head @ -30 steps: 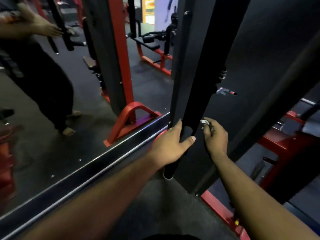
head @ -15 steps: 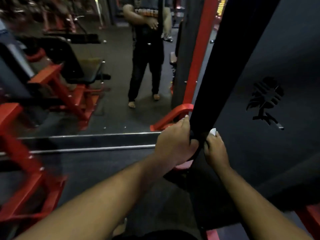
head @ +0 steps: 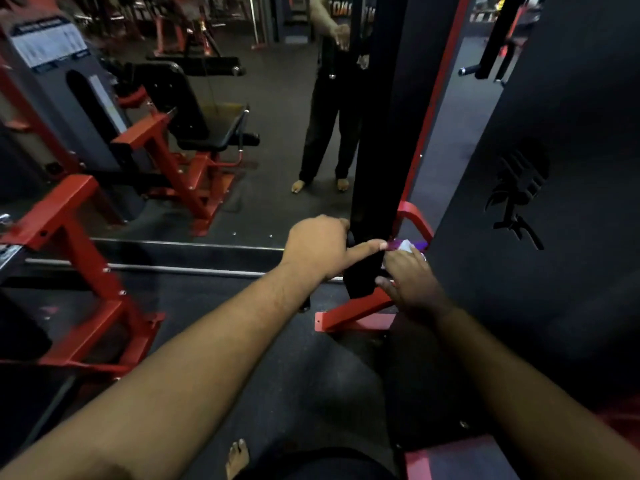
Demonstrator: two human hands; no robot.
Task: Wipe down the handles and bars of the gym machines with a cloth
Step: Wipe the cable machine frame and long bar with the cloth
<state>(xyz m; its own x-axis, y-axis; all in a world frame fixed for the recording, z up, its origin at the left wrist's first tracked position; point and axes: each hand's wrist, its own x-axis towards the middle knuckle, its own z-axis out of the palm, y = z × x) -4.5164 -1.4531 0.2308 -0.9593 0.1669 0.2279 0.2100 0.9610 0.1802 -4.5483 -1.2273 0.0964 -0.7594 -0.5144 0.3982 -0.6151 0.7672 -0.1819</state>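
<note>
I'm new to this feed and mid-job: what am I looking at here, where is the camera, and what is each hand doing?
The one camera sits on the person's head, looking down along both bare forearms in a gym. The left hand grips a black padded bar that hangs in front of them, thumb stretched across it. The right hand holds a small white cloth against the bar's right side. Behind is a wall mirror, so the standing figure is a reflection. Red-framed machines stand to the left.
</note>
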